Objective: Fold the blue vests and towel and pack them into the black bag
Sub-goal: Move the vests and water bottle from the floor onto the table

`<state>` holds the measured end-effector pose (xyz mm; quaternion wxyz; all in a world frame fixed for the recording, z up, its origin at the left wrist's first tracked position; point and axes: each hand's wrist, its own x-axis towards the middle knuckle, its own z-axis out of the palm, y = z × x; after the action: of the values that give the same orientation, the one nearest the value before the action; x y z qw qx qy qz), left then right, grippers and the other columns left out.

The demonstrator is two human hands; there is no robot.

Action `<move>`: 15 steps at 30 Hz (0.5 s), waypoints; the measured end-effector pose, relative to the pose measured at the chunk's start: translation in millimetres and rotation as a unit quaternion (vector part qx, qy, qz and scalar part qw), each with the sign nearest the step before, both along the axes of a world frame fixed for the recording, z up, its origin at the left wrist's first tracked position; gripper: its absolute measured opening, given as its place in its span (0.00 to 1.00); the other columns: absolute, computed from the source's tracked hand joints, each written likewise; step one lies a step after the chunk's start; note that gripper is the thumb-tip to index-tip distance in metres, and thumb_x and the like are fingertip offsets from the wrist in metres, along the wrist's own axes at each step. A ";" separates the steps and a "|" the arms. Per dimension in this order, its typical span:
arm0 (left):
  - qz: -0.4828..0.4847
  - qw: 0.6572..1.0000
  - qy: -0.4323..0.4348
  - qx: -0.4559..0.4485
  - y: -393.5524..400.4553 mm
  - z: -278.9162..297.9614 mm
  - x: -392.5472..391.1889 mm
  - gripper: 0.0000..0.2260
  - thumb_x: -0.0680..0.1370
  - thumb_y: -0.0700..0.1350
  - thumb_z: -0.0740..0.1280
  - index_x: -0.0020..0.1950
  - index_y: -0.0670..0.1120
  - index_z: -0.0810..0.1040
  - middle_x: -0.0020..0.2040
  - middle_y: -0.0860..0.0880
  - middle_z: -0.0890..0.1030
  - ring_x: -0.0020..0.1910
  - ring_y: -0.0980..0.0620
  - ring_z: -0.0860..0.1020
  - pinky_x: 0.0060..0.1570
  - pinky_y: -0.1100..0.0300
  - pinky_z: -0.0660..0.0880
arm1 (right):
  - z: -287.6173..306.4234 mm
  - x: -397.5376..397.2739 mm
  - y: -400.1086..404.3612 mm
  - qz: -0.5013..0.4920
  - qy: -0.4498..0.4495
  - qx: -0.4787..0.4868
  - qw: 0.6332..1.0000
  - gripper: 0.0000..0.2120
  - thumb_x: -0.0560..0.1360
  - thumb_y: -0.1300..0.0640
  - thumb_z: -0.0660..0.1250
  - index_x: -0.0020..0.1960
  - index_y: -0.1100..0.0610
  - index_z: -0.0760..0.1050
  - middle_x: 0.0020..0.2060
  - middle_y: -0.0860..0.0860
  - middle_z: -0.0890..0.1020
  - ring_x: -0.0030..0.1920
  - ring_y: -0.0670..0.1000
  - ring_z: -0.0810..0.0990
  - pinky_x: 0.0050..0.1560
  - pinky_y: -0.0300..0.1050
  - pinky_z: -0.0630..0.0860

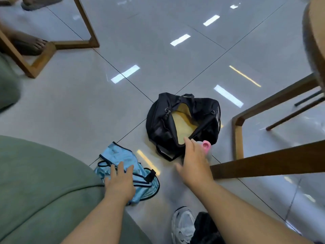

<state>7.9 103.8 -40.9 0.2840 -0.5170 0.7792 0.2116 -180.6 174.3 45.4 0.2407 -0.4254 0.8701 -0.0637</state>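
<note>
Left hand point(121, 182) flat, fingers spread, palm down on crumpled blue vests point(130, 166); pressing, not gripping

Blue vests on grey tiled floor point(88, 106), light blue with dark trim, bunched in a heap, black strap piece point(150, 175) on right edge. Lying just beside green cushion edge point(44, 182), near side of bag, apart from it

Right hand point(194, 159) reaching toward near edge of black bag point(182, 120), fingers loosely extended, thumb out to left. Clear bottle with pink cap point(206, 146) right behind fingers at bag's near corner; cannot tell whether gripped or only touched, fingers block contact

Black bag on floor, unzipped, mouth gaping, yellowish lining point(182, 124) visible inside. Zipper pull point(168, 112) at left end of opening, handles flopped over far side. No blue fabric visible inside

Towel not identifiable from here

Wooden furniture legs point(274, 164) right, one crossing just past right wrist. More wooden frame point(44, 55) top left, bare foot point(33, 45) beside it. White sneaker point(183, 224) at bottom centre, dark fuzzy item point(205, 226) touching its right side. Ceiling light reflections on tiles
</note>
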 end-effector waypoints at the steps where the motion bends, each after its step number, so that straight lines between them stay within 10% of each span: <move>1: 0.013 1.000 -0.005 0.015 -0.7 -9.2 -1.6 0.31 0.78 0.46 0.60 0.77 0.54 0.48 0.78 0.46 0.43 0.76 0.41 0.43 0.71 0.43 0.54 | -4.7 -2.4 -1.7 0.000 0.006 0.006 1.000 0.40 0.74 0.51 0.70 0.77 0.51 0.49 0.75 0.51 0.57 0.74 0.53 0.55 0.71 0.53 0.62; 15: -0.039 0.996 -0.037 0.069 3.9 -127.4 -20.2 0.41 0.76 0.42 0.69 0.76 0.62 0.44 0.77 0.47 0.37 0.75 0.38 0.36 0.69 0.34 0.54 | -74.7 -46.1 -19.7 0.060 0.101 0.109 0.987 0.38 0.75 0.52 0.70 0.76 0.42 0.50 0.77 0.52 0.46 0.75 0.65 0.45 0.71 0.60 0.58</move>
<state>-12.3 107.7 -168.3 0.3558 -0.4732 0.7710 0.2344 -226.7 154.6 -29.3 0.2002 -0.4525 0.8643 0.0898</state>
